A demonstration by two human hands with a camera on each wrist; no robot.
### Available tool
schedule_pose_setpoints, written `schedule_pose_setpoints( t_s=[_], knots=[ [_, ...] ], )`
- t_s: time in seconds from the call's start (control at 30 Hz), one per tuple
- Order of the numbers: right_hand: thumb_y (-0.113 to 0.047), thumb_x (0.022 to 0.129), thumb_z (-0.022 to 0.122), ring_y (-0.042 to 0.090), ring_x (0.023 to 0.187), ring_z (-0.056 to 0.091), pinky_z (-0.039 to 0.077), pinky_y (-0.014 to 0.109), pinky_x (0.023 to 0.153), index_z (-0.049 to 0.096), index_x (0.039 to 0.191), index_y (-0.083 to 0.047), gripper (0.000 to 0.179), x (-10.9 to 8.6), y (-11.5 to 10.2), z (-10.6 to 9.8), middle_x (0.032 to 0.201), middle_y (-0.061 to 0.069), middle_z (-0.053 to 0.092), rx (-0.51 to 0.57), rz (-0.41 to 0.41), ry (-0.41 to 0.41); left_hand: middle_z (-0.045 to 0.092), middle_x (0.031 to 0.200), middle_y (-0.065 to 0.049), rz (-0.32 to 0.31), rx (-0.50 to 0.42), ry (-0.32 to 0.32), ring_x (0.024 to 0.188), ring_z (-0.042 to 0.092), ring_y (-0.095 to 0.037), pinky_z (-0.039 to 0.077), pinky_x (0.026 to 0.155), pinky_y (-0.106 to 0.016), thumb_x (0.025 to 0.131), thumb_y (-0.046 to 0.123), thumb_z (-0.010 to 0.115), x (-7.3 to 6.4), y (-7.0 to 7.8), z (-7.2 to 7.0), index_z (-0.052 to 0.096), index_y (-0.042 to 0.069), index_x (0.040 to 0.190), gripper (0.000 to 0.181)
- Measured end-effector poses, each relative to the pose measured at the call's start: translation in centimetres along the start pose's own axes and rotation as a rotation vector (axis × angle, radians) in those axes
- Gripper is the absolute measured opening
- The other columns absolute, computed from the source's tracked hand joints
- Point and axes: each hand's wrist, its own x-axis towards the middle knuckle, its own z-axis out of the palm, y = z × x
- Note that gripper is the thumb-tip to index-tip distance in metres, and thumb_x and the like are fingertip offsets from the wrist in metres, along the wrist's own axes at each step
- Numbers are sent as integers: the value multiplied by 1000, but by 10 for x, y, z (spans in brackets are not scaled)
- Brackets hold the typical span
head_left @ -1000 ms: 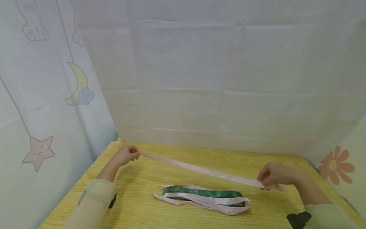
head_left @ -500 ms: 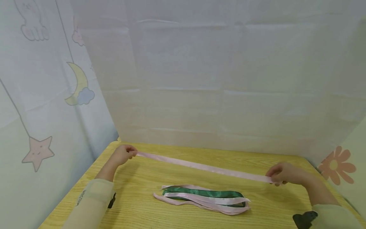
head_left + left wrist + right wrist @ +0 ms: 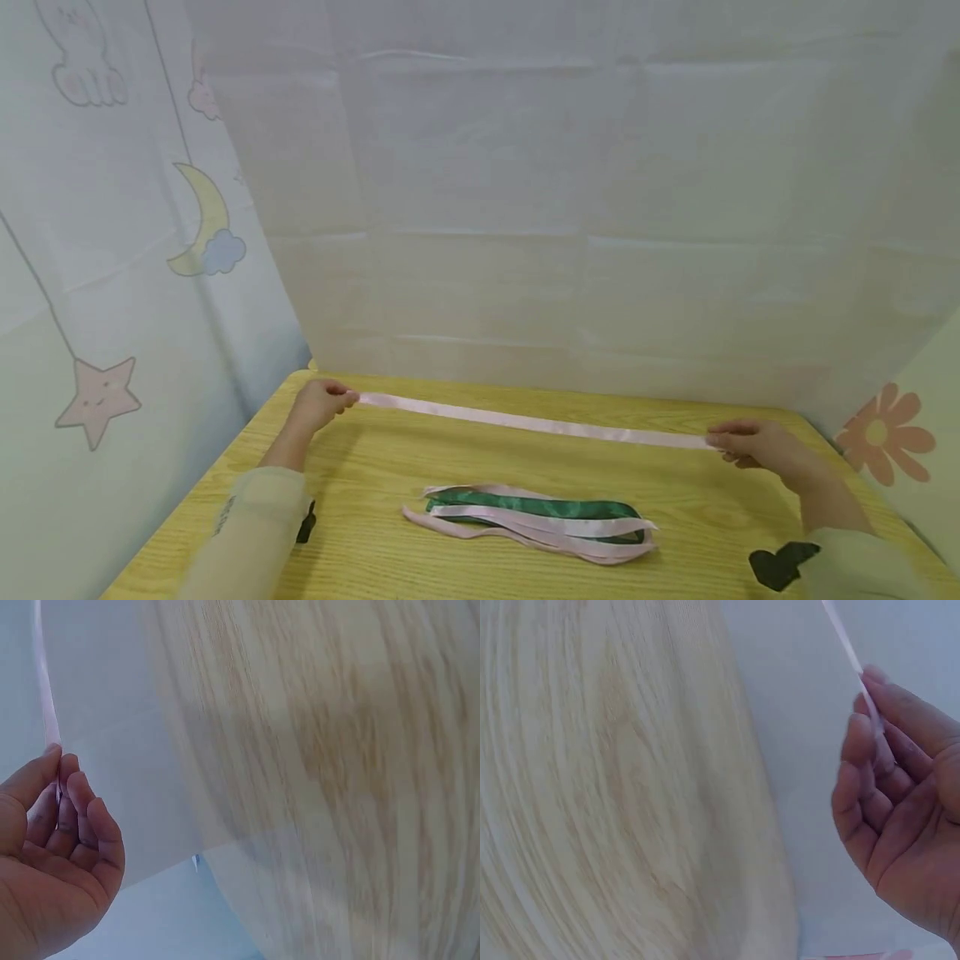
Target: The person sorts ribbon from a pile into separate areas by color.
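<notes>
A pale pink satin ribbon (image 3: 525,422) is stretched nearly straight between both hands, above the far half of the table. My left hand (image 3: 321,403) pinches its left end between thumb and fingertips; in the left wrist view the ribbon (image 3: 46,705) runs up and away from those fingers. My right hand (image 3: 765,450) pinches the other end, and in the right wrist view a short tail of the ribbon (image 3: 870,705) hangs inside the palm. Nearer the front lies a loose bundle of ribbons, with pink ribbons (image 3: 570,527) and a green ribbon (image 3: 540,506) laid lengthwise together.
The yellow wood-grain table (image 3: 360,550) reaches back to a pale hanging sheet (image 3: 480,208). On the left hangs a cloth printed with a moon (image 3: 213,208) and a star (image 3: 99,400). A printed flower (image 3: 885,433) shows at right.
My right hand has slid outward along the ribbon to its end, then risen slightly, so the ribbon is longer between the hands and more level. The left hand shifted slightly left. The bundle stayed put.
</notes>
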Motion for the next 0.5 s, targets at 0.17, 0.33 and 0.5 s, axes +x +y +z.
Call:
schedule_pose_setpoints(
  t_s=[0.17,0.33,0.5],
  knots=[
    [-35,89,62,11,88,62,50,29,77,61,118,-11,38,11,12,5,97,-10,61,186,32,132,65,93,-15,-59,-72,46,84,59,-26,48,71,-37,89,20,63,6,0,11,65,-5,103,29],
    [-18,87,66,4,82,64,51,23,74,69,90,-30,13,20,15,13,89,-13,66,604,-3,177,67,88,-13,-120,-200,48,78,59,-23,48,65,-32,87,21,65,11,-3,20,66,-5,100,28],
    [-8,87,65,6,81,65,51,22,74,73,86,-25,19,28,18,16,87,-7,68,814,-32,176,66,88,-13,-168,-265,77,76,58,-20,45,59,-27,89,18,62,18,-7,30,66,-5,101,25]
  ],
)
